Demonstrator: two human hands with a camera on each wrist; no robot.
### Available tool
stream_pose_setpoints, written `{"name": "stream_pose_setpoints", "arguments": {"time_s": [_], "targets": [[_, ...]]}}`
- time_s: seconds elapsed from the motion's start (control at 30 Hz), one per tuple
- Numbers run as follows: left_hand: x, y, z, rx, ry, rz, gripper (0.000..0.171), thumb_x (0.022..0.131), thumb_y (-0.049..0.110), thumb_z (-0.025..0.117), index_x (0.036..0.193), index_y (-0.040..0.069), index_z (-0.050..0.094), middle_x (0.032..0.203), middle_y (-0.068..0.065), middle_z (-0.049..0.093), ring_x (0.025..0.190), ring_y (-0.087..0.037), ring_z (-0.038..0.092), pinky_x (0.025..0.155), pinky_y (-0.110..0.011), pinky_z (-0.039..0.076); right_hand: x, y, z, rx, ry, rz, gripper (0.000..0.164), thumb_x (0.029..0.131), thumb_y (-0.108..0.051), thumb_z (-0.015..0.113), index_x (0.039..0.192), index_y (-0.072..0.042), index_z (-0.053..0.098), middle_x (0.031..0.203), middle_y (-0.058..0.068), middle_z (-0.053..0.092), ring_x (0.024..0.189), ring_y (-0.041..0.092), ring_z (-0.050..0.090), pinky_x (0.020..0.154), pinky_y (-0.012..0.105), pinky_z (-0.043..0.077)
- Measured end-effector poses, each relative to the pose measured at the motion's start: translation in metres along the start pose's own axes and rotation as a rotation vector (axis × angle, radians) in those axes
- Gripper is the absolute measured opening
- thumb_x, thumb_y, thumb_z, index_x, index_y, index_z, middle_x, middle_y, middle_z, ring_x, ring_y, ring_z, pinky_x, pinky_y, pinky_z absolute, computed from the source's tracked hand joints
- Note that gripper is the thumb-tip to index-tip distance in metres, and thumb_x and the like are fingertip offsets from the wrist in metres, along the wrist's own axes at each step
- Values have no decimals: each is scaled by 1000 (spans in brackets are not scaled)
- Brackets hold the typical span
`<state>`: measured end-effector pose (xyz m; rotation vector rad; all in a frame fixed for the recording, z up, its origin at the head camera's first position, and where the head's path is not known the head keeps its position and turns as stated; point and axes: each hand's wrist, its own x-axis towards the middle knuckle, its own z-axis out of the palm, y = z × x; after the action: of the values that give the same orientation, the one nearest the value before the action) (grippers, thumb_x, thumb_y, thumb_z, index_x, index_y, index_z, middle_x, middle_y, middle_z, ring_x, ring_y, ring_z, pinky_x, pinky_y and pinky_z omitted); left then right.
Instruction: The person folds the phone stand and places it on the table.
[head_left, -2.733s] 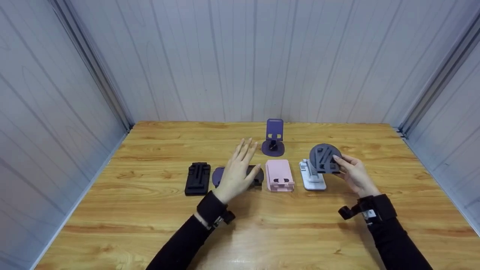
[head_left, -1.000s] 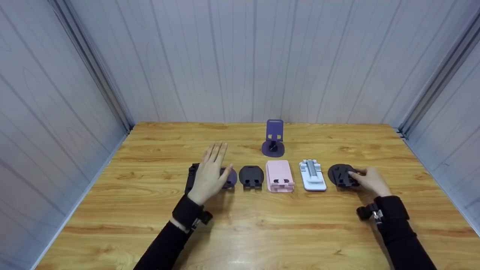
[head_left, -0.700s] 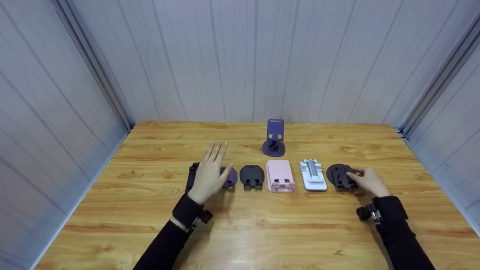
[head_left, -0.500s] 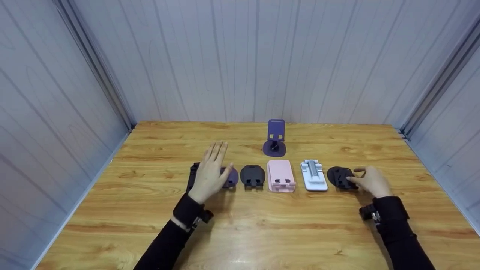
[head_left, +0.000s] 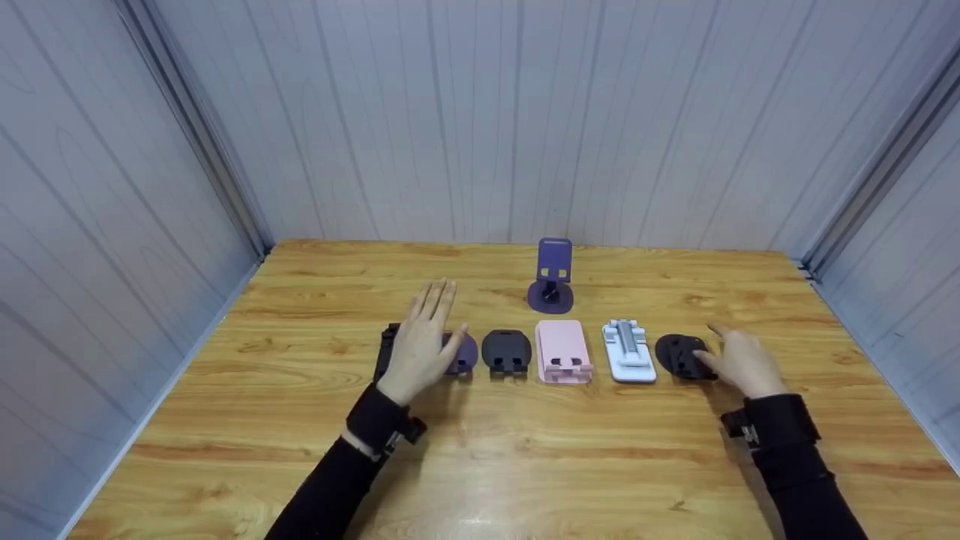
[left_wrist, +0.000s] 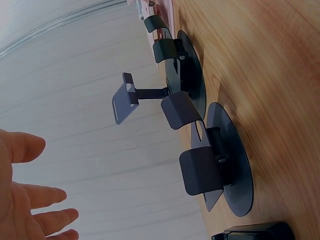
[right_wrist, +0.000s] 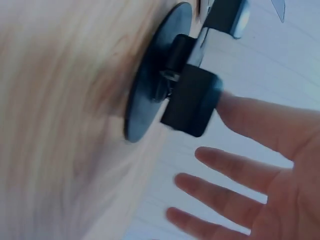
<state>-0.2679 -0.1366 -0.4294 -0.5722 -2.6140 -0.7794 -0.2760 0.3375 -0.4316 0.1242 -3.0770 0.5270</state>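
Note:
My right hand point(head_left: 746, 364) is at a black round-based phone stand point(head_left: 684, 355), folded on the table at the row's right end. In the right wrist view the thumb meets the edge of that stand point(right_wrist: 192, 100), and the other fingers stretch out apart from it. My left hand point(head_left: 420, 352) is flat, fingers extended, above a folded purple phone stand point(head_left: 466, 355) and a black phone stand point(head_left: 385, 352), covering parts of both. The left wrist view has those fingers well apart from the purple stand point(left_wrist: 200, 170).
Between the hands lie a dark grey folded stand point(head_left: 506, 351), a pink stand point(head_left: 562, 341) and a white stand point(head_left: 628, 356). Behind them an unfolded purple stand point(head_left: 553, 262) stands upright. Pale panels point(head_left: 480, 120) wall the wooden table point(head_left: 525, 465) at back and sides.
The black round stand went from mid-air near the white one down to the row's right end. My right fingers then spread off it. My left hand shifted left, uncovering the dark grey stand.

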Motion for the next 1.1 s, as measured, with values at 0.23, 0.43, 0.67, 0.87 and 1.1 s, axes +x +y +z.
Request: {"name": "stream_pose_setpoints", "arguments": {"time_s": [0.23,0.43,0.67,0.87,1.1], "targets": [[2,5,-2,11,-13,-3,68,111,28,55,165,-4,28,170,-29,28,160,-45,20,132,-59,15,0,-13,4,-13,4,-53,78,108,-29,60,164,10,21,168,41,7,154,62,1,116,86,8],[9,11,3,-14,-25,-13,68,111,28,55,165,-4,28,170,-29,28,160,-46,19,132,-59,14,-1,-27,8,-14,43,-82,81,109,-32,59,167,5,16,172,34,6,157,58,-3,118,84,-2],[36,23,19,-62,-81,-32,70,111,31,53,165,-4,27,171,-28,25,161,-46,17,132,-59,13,-1,-37,9,-9,62,-109,80,110,-30,57,168,3,13,173,31,4,160,52,-7,119,82,-6],[63,34,35,-123,-131,-53,70,110,32,53,165,-5,28,171,-27,25,161,-45,16,132,-56,13,-1,-42,14,-7,29,-138,79,110,-28,57,168,2,12,173,31,6,159,53,-2,119,82,-5],[92,45,49,-317,-188,-118,66,110,26,52,163,-8,31,169,-30,28,160,-46,20,132,-56,15,-2,-46,18,-37,60,-161,78,109,-26,59,167,4,16,173,31,9,158,55,4,118,84,3]]}}
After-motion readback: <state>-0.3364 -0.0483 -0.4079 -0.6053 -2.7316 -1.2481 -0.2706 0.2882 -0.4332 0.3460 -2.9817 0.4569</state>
